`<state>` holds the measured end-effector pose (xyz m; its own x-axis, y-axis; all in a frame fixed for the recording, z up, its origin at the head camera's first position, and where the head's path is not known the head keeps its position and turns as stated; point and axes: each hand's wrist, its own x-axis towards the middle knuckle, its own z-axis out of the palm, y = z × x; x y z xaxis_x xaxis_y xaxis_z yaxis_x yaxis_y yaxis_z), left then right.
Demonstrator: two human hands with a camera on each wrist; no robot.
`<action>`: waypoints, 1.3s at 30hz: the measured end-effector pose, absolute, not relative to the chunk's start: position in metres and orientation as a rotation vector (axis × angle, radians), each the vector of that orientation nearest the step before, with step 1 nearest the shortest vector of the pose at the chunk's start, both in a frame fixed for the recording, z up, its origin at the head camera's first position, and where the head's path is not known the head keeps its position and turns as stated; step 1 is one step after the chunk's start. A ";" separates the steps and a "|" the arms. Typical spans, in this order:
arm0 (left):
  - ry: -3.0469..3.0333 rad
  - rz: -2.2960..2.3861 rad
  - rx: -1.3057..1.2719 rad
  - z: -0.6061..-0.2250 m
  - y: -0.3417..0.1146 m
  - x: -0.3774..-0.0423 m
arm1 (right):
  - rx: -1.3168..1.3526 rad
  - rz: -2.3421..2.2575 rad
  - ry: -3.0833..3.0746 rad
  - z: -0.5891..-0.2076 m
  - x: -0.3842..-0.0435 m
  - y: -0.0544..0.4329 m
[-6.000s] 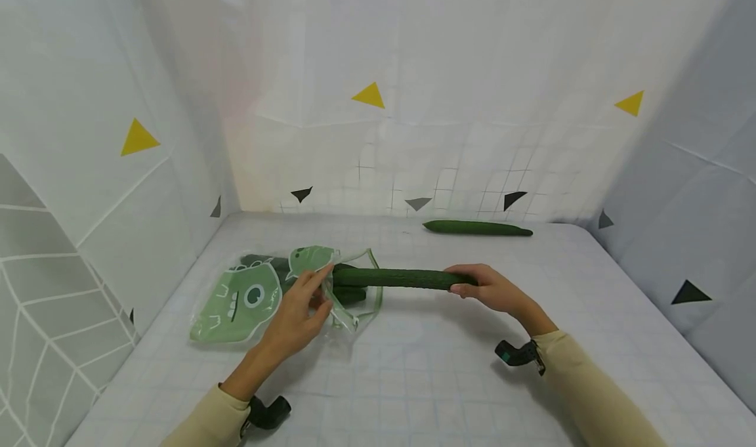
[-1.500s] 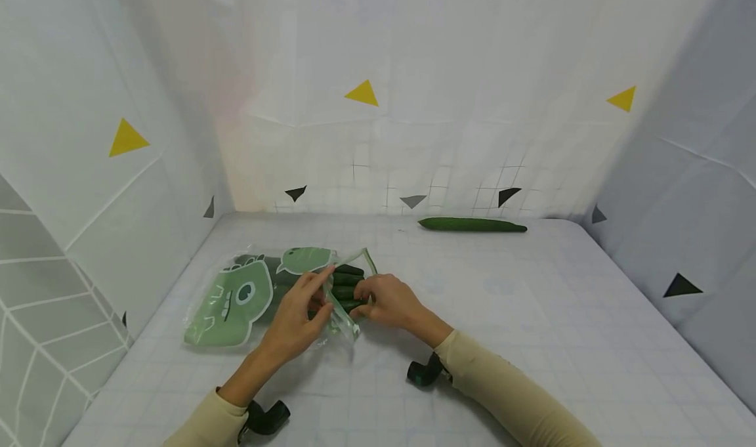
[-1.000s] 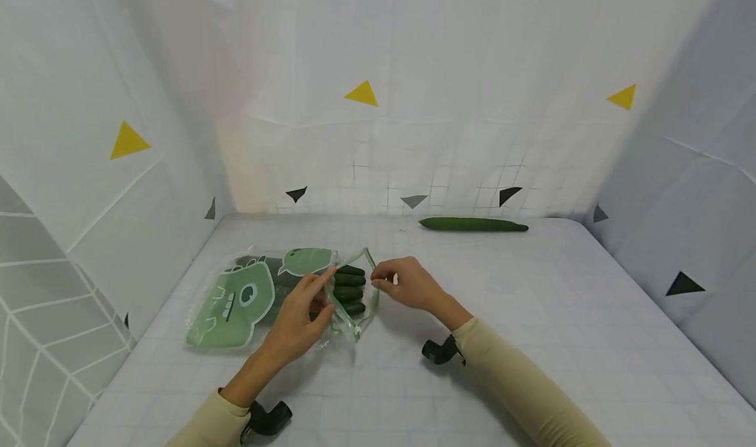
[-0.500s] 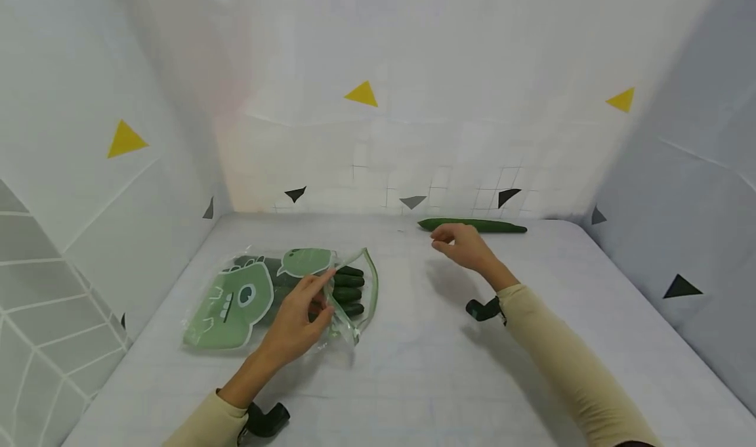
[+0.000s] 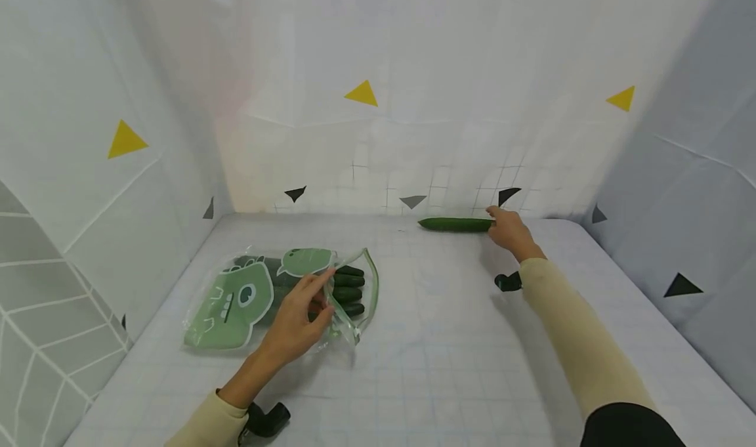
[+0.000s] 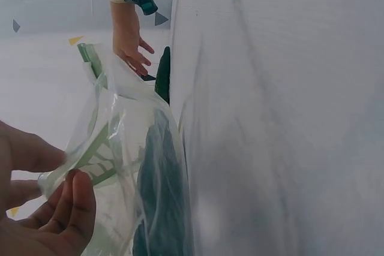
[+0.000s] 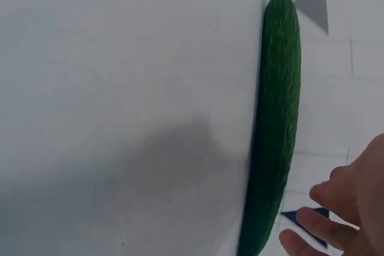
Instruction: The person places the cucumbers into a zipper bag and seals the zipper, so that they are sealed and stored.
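Observation:
My left hand [image 5: 298, 319] pinches the mouth edge of a clear zip bag [image 5: 236, 309] printed with green cartoon monsters. Several cucumbers [image 5: 348, 295] lie inside, their ends showing at the open mouth. In the left wrist view, thumb and fingers hold the bag's film [image 6: 123, 148]. Far back, a single cucumber [image 5: 455, 224] lies crosswise on the table. My right hand [image 5: 509, 232] hovers over its right end and hides that part. The right wrist view shows the hand [image 7: 354, 202] with loosely spread fingers beside the cucumber [image 7: 279, 106], with a gap between them.
A white, faintly gridded sheet covers the table [image 5: 407, 381]. White cloth walls [image 5: 472, 53] rise behind and at both sides, marked with yellow, black and grey triangles. The bag's green-edged flap [image 5: 374, 289] sticks out to the right of its mouth.
A cucumber gripped by my right hand earlier is now in the bag. The right hand has since left the bag's mouth, moving right and back to the lone cucumber. My left hand stays put.

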<state>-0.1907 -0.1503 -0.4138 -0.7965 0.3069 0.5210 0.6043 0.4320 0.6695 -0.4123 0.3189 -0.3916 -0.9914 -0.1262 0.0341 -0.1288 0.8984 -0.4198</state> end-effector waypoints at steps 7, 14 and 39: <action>-2.368 -1.297 -0.771 -0.411 -0.151 -0.190 | 0.137 0.667 -3.146 -0.407 -0.422 0.330; -2.380 -1.294 -0.775 -0.413 -0.149 -0.190 | 0.114 0.625 -3.200 -0.416 -0.419 0.337; -2.381 -1.298 -0.778 -0.414 -0.149 -0.191 | 0.040 0.477 -3.156 -0.424 -0.408 0.379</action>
<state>-0.1906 -0.1494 -0.4142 -0.8011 0.3086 0.5129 0.5983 0.4391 0.6703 -0.4082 0.3789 -0.4236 -0.9984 -0.0326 -0.0465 -0.0174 0.9550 -0.2961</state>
